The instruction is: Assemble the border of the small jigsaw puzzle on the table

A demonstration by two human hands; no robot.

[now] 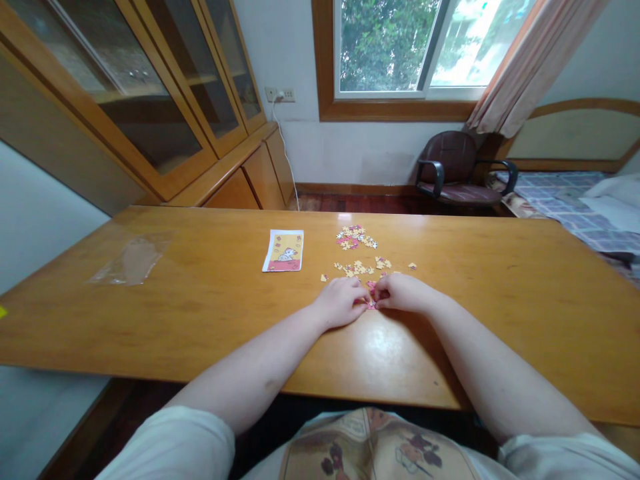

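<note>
Both hands meet over a few pink puzzle pieces [371, 305] on the wooden table. My left hand [343, 302] rests on the table with its fingertips closed at the left side of these pieces. From the right, my right hand [400, 292] pinches at the same pieces, its fingers curled. Just beyond the hands lie several loose yellow pieces [357, 269]. A pile of yellow and pink pieces [353, 237] sits farther back. The reference picture [285, 252], showing a white animal on yellow and pink, lies flat to the left.
A clear plastic bag [134, 259] lies on the left of the wooden table [215, 300]. One yellow piece [412, 266] lies apart at the right. Beyond the table are a glass-door cabinet [235, 163], a brown armchair [453, 163] and a bed [555, 190].
</note>
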